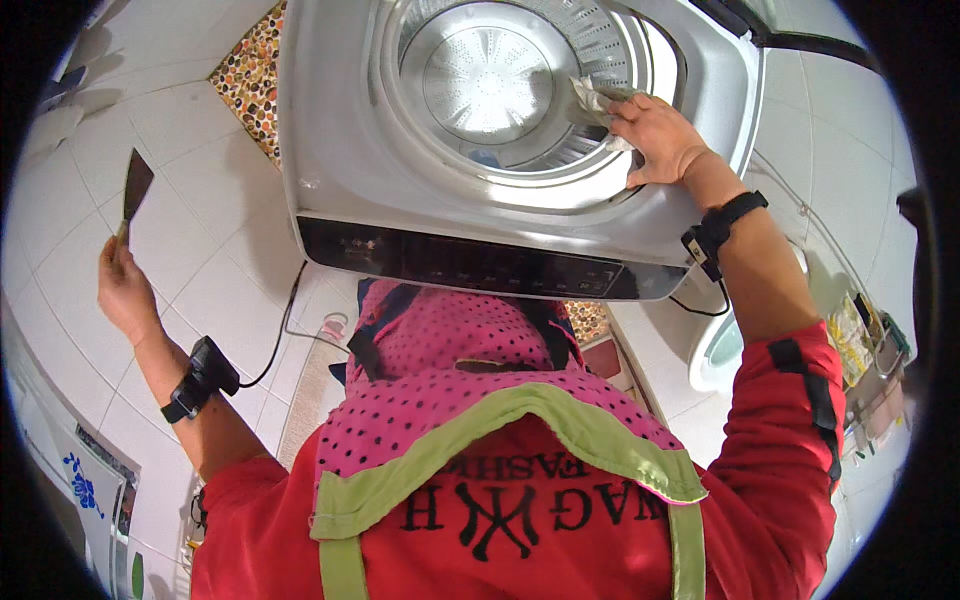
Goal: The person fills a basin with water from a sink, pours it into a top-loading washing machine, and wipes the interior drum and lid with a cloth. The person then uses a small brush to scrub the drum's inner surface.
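A grey top-loading washing machine (340, 150) stands open in front of me, its shiny steel drum (487, 78) showing. My right hand (655, 138) presses a crumpled pale cloth (592, 100) against the inner rim of the drum opening on the right side. Out to the left, my left hand (125, 290) is raised away from the machine and grips the handle of a metal scraper (133, 190), blade pointing up. Both wrists carry black bands with small devices.
White tiled floor (200, 200) surrounds the machine, with a pebble-pattern strip (250, 80) behind it. A black cable (285, 320) runs from under the dark control panel (470, 265). A white basin (715, 350) and hanging items (865, 350) are on the right.
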### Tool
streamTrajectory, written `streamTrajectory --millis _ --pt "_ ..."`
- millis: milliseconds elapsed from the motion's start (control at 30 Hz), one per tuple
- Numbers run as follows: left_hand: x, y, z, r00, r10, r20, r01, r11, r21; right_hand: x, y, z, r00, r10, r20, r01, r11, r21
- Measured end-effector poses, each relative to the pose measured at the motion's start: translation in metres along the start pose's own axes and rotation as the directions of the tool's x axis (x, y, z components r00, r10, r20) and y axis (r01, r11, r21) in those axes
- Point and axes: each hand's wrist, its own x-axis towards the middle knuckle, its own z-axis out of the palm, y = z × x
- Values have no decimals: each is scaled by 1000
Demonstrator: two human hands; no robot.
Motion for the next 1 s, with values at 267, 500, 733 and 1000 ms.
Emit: streamTrajectory --millis 267,500,733,1000 --pt "-72 177 -45 938 270 216 97 397 -913 1 -3 0 999 24 26 -23 998 -54" --pt "-151 309 -19 518 693 501 401 321 -858 0 0 0 999 10 31 -8 998 -58" --pt "-189 346 7 455 797 396 176 356 -918 -1 1 7 999 -4 -34 3 999 -32" --pt "-217 357 20 510 842 177 -83 253 -964 0 0 7 999 -13 -47 9 997 -78"
